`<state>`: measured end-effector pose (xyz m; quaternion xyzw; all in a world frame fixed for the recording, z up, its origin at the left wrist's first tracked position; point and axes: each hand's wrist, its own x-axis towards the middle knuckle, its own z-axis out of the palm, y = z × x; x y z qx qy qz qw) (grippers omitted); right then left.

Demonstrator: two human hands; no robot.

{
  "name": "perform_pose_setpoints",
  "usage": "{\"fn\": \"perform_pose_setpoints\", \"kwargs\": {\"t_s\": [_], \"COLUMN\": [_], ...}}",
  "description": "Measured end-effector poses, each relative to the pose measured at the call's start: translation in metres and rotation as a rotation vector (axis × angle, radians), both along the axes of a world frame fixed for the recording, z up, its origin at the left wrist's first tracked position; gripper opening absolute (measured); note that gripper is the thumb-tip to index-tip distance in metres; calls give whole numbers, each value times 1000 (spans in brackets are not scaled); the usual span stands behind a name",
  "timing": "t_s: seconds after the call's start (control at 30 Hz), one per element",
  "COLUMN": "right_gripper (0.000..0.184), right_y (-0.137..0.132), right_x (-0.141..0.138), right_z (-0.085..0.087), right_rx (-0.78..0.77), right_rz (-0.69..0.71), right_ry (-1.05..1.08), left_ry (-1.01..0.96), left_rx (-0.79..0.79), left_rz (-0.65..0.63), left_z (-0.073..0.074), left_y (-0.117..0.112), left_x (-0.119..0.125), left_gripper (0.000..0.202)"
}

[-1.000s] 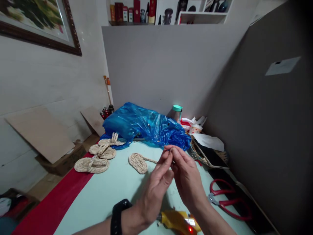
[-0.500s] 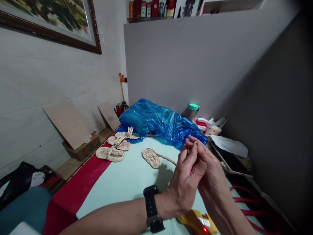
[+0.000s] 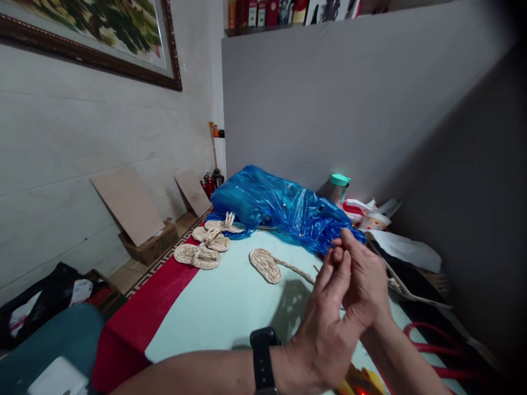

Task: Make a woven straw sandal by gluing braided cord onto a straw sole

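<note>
My left hand (image 3: pixel 329 329), with a black watch (image 3: pixel 262 359) on its wrist, is pressed against my right hand (image 3: pixel 366 274) above the table. Both hands are closed, palms together, the fingers curled near the tips. A braided straw cord (image 3: pixel 294 267) runs from a flat coiled straw oval (image 3: pixel 264 265) to behind my left hand. Its end lies hidden between my hands. A thin loose strand shows beside my left fingers. Left of the oval lie several finished-looking straw sandals (image 3: pixel 197 256) in a row.
A crumpled blue plastic bag (image 3: pixel 280 203) covers the table's back. Behind it stand a jug with a turquoise lid (image 3: pixel 340 180) and a paper cup (image 3: pixel 374 221). A yellow tool-like object (image 3: pixel 360 381) with a red light lies below my hands. A red cloth (image 3: pixel 164 307) edges the left side.
My hands have shifted against each other, the right palm sliding relative to the left. The view has turned slightly left, so the table things appear further right.
</note>
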<state>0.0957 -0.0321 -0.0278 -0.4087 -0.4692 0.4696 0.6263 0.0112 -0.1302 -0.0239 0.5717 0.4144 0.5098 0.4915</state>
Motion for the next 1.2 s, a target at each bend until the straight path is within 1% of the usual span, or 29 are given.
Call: {"fn": "perform_pose_setpoints", "kwargs": {"t_s": [0.1, 0.17, 0.2, 0.23, 0.3, 0.37, 0.47, 0.53, 0.6, 0.7, 0.77, 0.83, 0.9, 0.93, 0.97, 1.0, 1.03, 1.1, 1.13, 1.2], "right_gripper": [35, 25, 22, 25, 36, 43, 54, 62, 66, 61, 58, 50, 28, 16, 18, 28, 37, 47, 49, 49], "right_y": [2, -1, -3, -6, -15, -28, -51, -61, -63, -45, -27, -11, -1, 2, 4, 5, 5, 4, 4, 2], "right_x": [3, 2, 1, -2, -9, -16, -19, -18, -17, -15, -10, 1, 16, 25, 34, 44, 53, 70, 77, 87], "right_z": [2, 2, 0, -3, -13, -23, -34, -37, -38, -37, -35, -29, -21, -17, -13, -9, -7, -9, -12, -20], "right_rx": [123, 235, 291, 343, 426, 495, 597, 646, 663, 642, 629, 612, 572, 542, 506, 469, 436, 390, 376, 355], "right_rz": [-141, -170, -150, -111, 3, 109, 226, 264, 267, 233, 206, 207, 202, 183, 150, 110, 71, 11, -4, -10], "right_ry": [-133, -263, -339, -416, -568, -693, -846, -918, -976, -1067, -1127, -1176, -1210, -1217, -1214, -1199, -1171, -1090, -1048, -984], "left_ry": [-181, -319, -382, -437, -534, -577, -608, -630, -650, -661, -636, -581, -508, -442, -261, -86, -29, 64, 133, 277], "left_rx": [-18, -33, -52, -81, -151, -208, -251, -252, -234, -202, -184, -181, -194, -204, -176, -86, -37, 19, 31, 32], "left_rz": [102, 130, 140, 160, 228, 289, 298, 266, 239, 187, 115, -5, -102, -118, -17, 161, 262, 362, 376, 394], "left_z": [-2, -3, -2, -2, 0, 1, 3, 5, 6, 5, 4, 6, 10, 12, 14, 14, 13, 5, -2, -16], "left_y": [6, 12, 16, 20, 30, 42, 58, 65, 66, 56, 43, 30, 25, 26, 29, 34, 41, 55, 61, 71], "left_x": [2, 4, 5, 5, 4, -3, -20, -30, -31, -21, -15, -19, -35, -47, -59, -73, -85, -104, -111, -119], "left_gripper": [67, 67, 67, 68, 70, 69, 69, 69, 69, 64, 59, 55, 39, 37, 37, 35, 30, 15, 13, 23]}}
